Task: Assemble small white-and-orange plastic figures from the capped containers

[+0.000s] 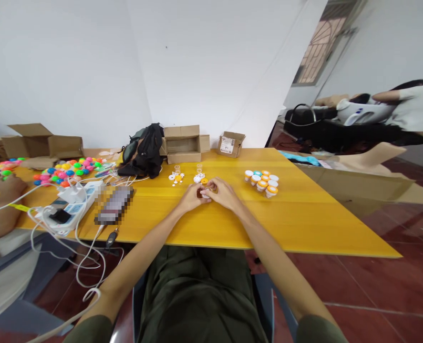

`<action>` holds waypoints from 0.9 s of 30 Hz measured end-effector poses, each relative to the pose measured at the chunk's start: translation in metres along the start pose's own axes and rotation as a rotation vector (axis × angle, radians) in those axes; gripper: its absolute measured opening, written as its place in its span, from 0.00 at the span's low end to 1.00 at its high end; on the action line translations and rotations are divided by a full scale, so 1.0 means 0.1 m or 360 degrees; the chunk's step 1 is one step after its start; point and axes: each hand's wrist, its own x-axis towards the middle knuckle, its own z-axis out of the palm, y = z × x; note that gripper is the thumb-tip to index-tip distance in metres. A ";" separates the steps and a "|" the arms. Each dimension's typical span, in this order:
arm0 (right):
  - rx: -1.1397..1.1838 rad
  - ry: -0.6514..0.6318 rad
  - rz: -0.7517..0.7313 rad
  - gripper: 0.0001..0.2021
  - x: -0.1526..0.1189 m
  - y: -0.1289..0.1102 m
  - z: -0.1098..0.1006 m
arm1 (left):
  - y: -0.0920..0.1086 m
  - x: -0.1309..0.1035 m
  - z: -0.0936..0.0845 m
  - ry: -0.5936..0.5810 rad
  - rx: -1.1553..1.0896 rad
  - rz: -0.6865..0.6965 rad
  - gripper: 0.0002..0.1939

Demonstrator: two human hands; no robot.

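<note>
My left hand (192,198) and my right hand (224,193) meet above the table, fingers curled around a small clear and whitish plastic cup (206,192). Fingers cover much of it, so its details are hidden. Just beyond my hands lie a white disc (197,179) and a yellow toothed disc (204,181), with small white pieces around them. Two clear cups stand behind, one on the left (177,168) and one on the right (199,167). Another white disc (171,177) lies further left among yellow and white pieces. To the right, several clear cups with white, orange and teal tops (262,181) stand grouped.
A phone (114,205), a power strip (76,209) and white cables occupy the table's left side. Colourful balls (64,171), a black backpack (145,150) and cardboard boxes (183,144) sit behind. At far left is another person's hand (13,186); another person works at right.
</note>
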 end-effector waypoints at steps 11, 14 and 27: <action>-0.0387 -0.0162 -0.0335 0.06 -0.15 -0.14 -0.04 | 0.11 -0.13 -0.11 -0.0288 0.0350 0.0159 0.16; -0.0377 -0.0138 -0.0494 0.03 -0.16 -0.10 -0.03 | 0.08 -0.11 -0.12 -0.0331 0.0294 0.0185 0.15; -0.0442 -0.0045 -0.0309 0.07 -0.17 -0.13 0.04 | 0.08 -0.09 -0.11 -0.0313 0.0102 0.0103 0.13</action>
